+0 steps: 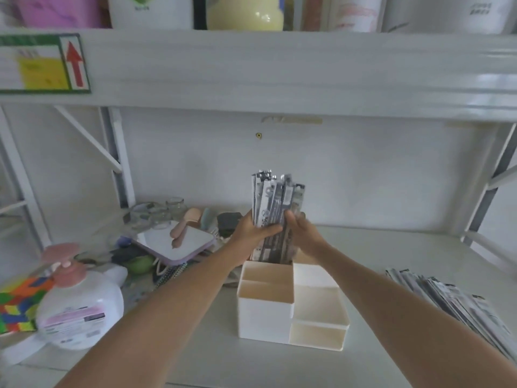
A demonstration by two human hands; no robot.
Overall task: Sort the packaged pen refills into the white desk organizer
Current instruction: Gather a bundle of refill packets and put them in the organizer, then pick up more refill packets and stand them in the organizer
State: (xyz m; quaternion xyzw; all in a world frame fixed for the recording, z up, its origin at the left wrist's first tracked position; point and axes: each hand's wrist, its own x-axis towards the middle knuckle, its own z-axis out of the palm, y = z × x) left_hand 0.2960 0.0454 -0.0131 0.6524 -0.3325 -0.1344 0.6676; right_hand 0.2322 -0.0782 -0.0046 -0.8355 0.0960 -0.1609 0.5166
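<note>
We see two bare arms reaching toward 12 o'clock over a pale tabletop (195,359). Our left hand (251,233) and right hand (303,233) each close their grip around one upright bundle of packaged pen refills (275,208), its lower end inside the rear compartment of the white desk organizer (265,312). To do this well, we judge, keep the bundle vertical and ease it straight down. More refills (447,301) lie at 3 o'clock.
</note>
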